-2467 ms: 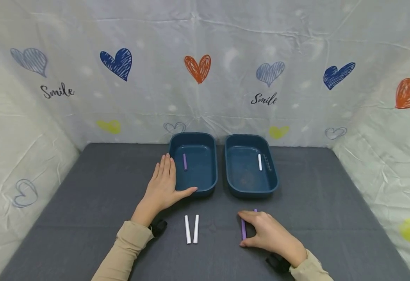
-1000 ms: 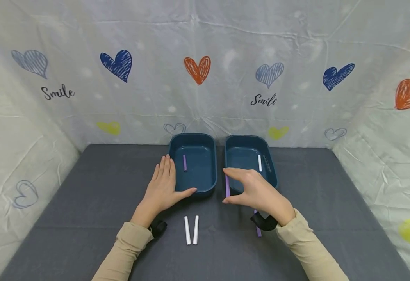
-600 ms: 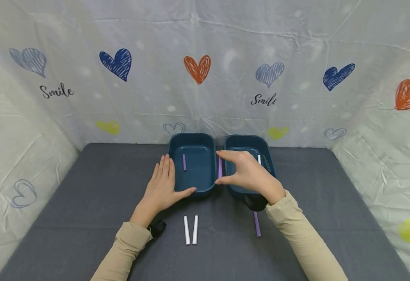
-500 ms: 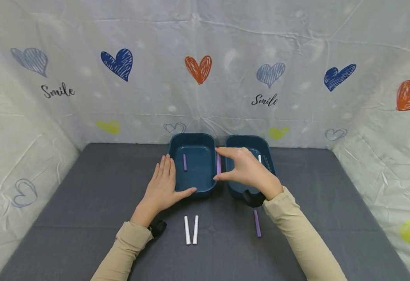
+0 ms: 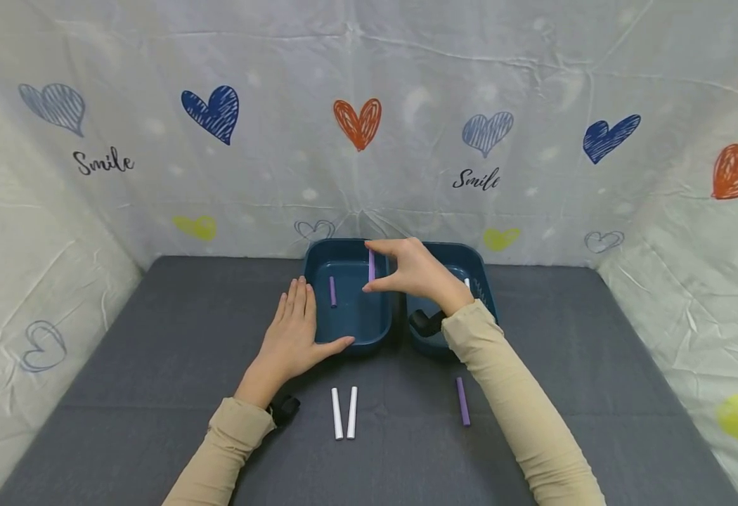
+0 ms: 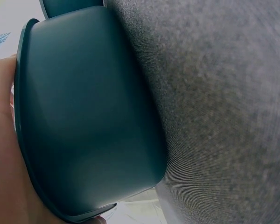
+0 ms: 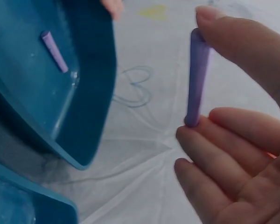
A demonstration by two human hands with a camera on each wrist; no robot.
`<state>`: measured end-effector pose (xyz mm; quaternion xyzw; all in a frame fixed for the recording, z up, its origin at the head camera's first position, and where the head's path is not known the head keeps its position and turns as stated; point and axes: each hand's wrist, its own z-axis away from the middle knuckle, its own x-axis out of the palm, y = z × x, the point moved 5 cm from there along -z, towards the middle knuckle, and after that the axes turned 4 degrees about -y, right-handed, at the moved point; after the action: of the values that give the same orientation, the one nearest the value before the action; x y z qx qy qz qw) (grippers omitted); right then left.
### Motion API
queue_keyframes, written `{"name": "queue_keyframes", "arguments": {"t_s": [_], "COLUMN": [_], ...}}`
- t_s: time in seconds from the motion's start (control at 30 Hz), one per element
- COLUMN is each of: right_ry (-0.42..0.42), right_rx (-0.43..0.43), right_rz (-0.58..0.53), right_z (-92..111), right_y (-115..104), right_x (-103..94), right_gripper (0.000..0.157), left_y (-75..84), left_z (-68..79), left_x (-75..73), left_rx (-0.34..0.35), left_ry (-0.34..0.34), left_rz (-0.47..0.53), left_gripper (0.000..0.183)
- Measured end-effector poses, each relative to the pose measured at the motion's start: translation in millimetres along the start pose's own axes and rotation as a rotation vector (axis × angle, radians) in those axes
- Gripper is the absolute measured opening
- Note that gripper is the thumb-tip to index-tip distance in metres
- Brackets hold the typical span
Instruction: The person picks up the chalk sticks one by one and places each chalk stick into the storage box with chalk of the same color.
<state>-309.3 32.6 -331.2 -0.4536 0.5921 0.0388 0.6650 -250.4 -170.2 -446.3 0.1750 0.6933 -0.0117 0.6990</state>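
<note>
The right hand pinches a short purple plastic stick end to end between thumb and forefinger, holding it upright in the air above the left of two dark blue plastic trays; the wrist view shows that stick clamped only at its tips, the other fingers loosely curled below it. The left hand lies flat and relaxed against the outer wall of that tray, fingers straight, thumb along the near rim, steadying it. A second purple stick lies on the tray floor just left of the held one. To set the stick down well, I judge the right hand should sink until the stick's lower end nears the floor, tip it parallel to the one lying there, and only then ease thumb and forefinger apart, so that it does not bounce or roll. Near the left wrist, two white sticks lie side by side on the grey worktop; another purple stick lies by the right forearm.
</note>
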Motion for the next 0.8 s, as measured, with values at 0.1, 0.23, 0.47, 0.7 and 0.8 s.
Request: {"name": "queue_keyframes", "arguments": {"t_s": [0.1,0.23,0.47,0.7,0.8], "right_ry": [-0.005,-0.008,-0.054,-0.121,-0.148], "right_rx": [0.008,0.028,0.059,0.146,0.196], "right_rz": [-0.004,-0.024,-0.066,-0.067,-0.044], "right_z": [-13,-29,-56,-74,-77], "right_y": [5,10,20,37,42], "right_x": [5.5,15.7,38.8,61.8,70.1], "right_gripper": [0.081,0.081,0.083,0.08,0.078], "left_y": [-0.1,-0.4,-0.7,-0.5,0.4], "left_z": [0.0,0.3,-0.2,-1.3,-1.1], "left_x": [0.2,0.0,-1.1,-1.0,-1.2], "left_rx": [0.002,-0.001,0.001,-0.003,-0.001], "left_ry": [-0.001,-0.004,-0.007,-0.013,-0.015], "left_rz": [-0.001,-0.003,0.004,0.0,0.001], "left_gripper": [0.13,0.131,0.129,0.129,0.129]}}
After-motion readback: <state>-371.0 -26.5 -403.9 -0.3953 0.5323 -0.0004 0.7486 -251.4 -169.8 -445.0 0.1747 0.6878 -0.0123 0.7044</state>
